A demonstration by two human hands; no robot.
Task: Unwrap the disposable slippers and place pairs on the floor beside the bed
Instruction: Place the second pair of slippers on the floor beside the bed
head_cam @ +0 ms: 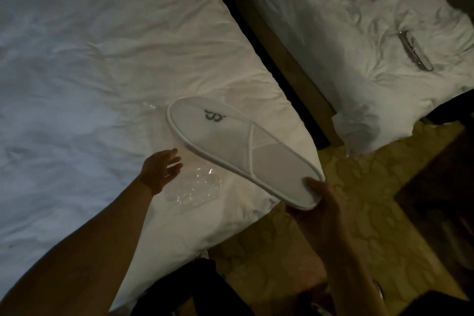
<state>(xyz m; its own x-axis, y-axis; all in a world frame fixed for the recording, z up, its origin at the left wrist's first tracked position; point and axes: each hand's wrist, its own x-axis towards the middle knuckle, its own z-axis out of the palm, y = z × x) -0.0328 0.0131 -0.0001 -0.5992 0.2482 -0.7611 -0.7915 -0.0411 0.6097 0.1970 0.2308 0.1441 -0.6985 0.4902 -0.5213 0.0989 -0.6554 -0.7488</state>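
Observation:
A flat white disposable slipper (pixel 238 146) with a dark logo near its toe is held above the corner of the near bed (pixel 89 72). My right hand (pixel 320 200) grips its heel end, thumb on top. My left hand (pixel 164 169) hovers open over the bed with fingers spread, just left of the slipper and touching nothing. Crumpled clear plastic wrap (pixel 200 187) lies on the white duvet under and beside my left hand. I cannot tell whether a second slipper lies beneath the held one.
A second white bed (pixel 346 33) stands to the right, with a long wrapped object (pixel 415 51) lying on it. A dark gap separates the two beds. Patterned carpet (pixel 354 182) shows at the foot of both. Dark furniture fills the right edge.

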